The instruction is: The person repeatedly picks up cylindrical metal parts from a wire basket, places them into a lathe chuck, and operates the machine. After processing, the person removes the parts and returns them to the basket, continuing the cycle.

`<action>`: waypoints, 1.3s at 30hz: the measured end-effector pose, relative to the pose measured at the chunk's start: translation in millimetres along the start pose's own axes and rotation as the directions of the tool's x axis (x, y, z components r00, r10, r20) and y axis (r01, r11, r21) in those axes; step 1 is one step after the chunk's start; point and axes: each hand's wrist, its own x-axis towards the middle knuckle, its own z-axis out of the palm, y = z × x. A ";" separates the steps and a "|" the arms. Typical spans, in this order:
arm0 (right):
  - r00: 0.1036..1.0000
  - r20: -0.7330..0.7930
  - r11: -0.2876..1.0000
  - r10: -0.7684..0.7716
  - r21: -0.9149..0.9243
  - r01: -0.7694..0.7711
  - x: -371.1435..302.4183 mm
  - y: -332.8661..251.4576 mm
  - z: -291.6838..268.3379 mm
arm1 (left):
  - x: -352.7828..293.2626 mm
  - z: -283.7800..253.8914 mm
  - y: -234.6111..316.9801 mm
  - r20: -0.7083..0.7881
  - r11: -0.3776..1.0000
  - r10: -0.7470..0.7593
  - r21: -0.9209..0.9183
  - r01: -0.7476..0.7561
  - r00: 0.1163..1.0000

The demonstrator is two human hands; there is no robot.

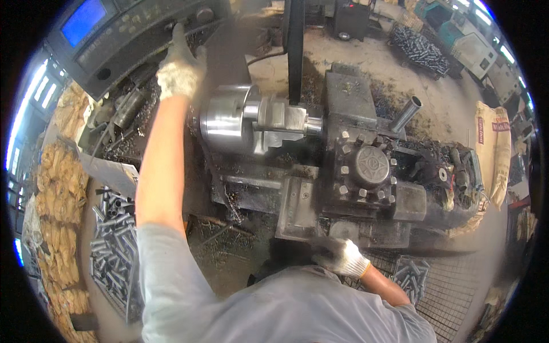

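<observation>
My left hand point(180, 70), in a whitish work glove, reaches up to the dark control panel point(128, 43) of a lathe. One finger is stretched out against the panel by its knobs, and the thumb stands apart. Nothing shows in that hand. Beside it is the shiny metal chuck point(229, 119), with a short steel piece point(313, 126) in line with it. Low at the front of the carriage is my right hand point(345, 258), gloved, its dark fingers blending into the machine. What they touch is hidden. The square tool post point(366, 171) with several bolts stands above that hand.
A bin of metal tubes point(114, 251) stands on the left, beside stacked tan sacks point(57, 211). A steel tube point(407, 113) stands tilted behind the tool post. Farther right are a paper sack point(493, 148) and a heap of metal parts point(420, 50). Metal shavings litter the machine.
</observation>
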 end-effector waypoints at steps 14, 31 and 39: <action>0.888 0.363 0.946 -0.284 -0.046 0.321 55.9 -8.9 93.4 | -813.5 -132.0 -84.6 0.409 0.088 -0.904 0.462 0.883 -0.124; 0.041 0.955 0.513 -0.295 0.122 0.850 -52.0 -162.2 530.4 | -1265.3 -233.8 281.4 -0.052 -0.737 -0.612 0.397 0.546 -0.789; -0.209 0.925 0.292 -0.316 0.305 0.907 -109.6 -228.4 666.4 | -1179.7 -332.1 335.4 -0.126 -0.146 0.740 -0.989 0.024 -0.660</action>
